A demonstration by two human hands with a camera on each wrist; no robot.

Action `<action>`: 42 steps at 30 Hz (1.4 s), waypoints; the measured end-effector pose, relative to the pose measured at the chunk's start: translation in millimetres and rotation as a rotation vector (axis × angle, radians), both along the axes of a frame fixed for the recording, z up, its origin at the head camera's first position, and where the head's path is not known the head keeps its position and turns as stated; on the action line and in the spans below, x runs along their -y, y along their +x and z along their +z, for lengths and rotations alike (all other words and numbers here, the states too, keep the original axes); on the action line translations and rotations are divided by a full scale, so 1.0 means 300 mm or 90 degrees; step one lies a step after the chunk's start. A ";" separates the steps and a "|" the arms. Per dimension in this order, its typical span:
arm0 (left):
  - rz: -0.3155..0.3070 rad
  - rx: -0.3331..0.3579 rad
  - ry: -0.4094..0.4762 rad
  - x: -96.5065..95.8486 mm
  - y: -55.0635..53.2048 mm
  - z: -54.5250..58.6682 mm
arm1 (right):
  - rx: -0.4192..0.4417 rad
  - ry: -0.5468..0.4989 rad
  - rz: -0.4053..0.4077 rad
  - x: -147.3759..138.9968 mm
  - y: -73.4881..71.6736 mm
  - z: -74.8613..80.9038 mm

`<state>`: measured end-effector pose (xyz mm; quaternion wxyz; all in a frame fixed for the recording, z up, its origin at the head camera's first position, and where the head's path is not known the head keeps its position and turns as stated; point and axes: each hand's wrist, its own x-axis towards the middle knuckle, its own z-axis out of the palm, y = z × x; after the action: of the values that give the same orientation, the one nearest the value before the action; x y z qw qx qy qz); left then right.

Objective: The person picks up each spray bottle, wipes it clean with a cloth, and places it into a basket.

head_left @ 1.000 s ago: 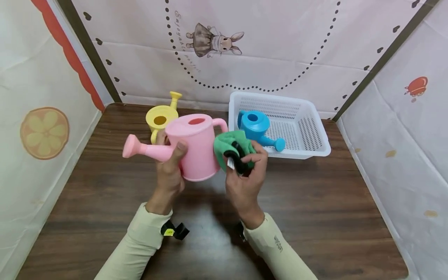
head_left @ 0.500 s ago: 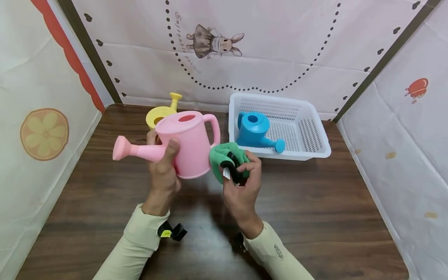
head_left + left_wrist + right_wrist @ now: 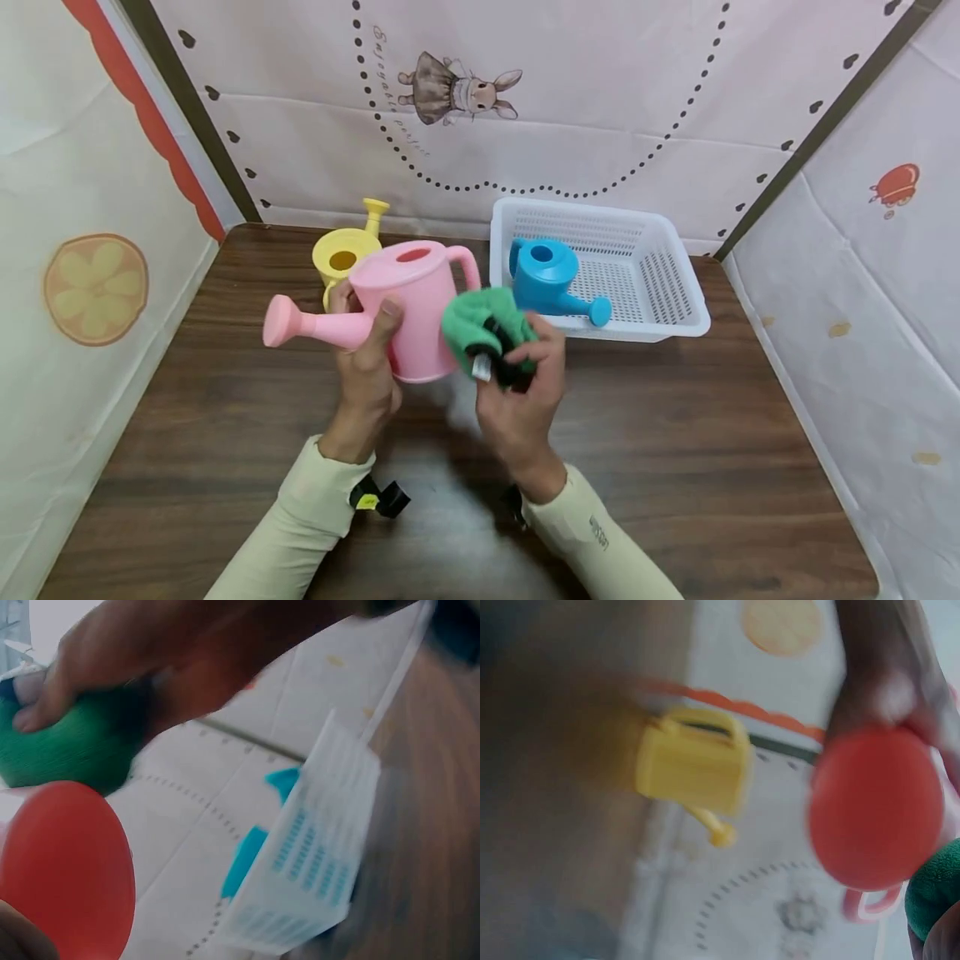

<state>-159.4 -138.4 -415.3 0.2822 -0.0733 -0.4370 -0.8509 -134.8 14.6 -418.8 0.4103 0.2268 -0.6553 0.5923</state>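
Observation:
My left hand (image 3: 367, 375) grips a pink watering can (image 3: 416, 312) by its spout side, thumb across the front, and holds it up over the table. The can's spout points left and its handle points right. In my right hand (image 3: 525, 400) is a bunched green cloth (image 3: 483, 321) with black parts and a small white tag. It lies against the right side of the can's body. The right wrist view shows the can's round base (image 3: 877, 810) from below, with the green cloth (image 3: 937, 892) at its edge.
A yellow watering can (image 3: 341, 250) stands on the wooden table (image 3: 675, 467) behind the pink one. At the back right is a white perforated basket (image 3: 660, 321) with a blue watering can (image 3: 543, 279) inside. Printed fabric walls (image 3: 600, 100) enclose the table's back and sides.
The pink can shifted left, then came back right. The green cloth dipped down from the handle side, then rose again onto the can's body. Both hands kept their holds.

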 end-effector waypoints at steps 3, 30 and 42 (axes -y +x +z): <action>0.007 -0.001 0.003 0.019 -0.006 0.011 | 0.001 0.036 0.003 0.000 0.036 -0.046; -0.062 0.013 -0.053 0.009 0.040 -0.027 | -0.077 -0.010 -0.010 0.025 -0.049 0.083; -0.046 -0.039 -0.030 0.073 0.043 0.017 | 0.099 -0.083 0.061 0.008 0.017 -0.038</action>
<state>-146.4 -160.2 -410.0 0.2629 -0.1218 -0.4449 -0.8474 -129.8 12.3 -430.1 0.3433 0.1841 -0.6338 0.6682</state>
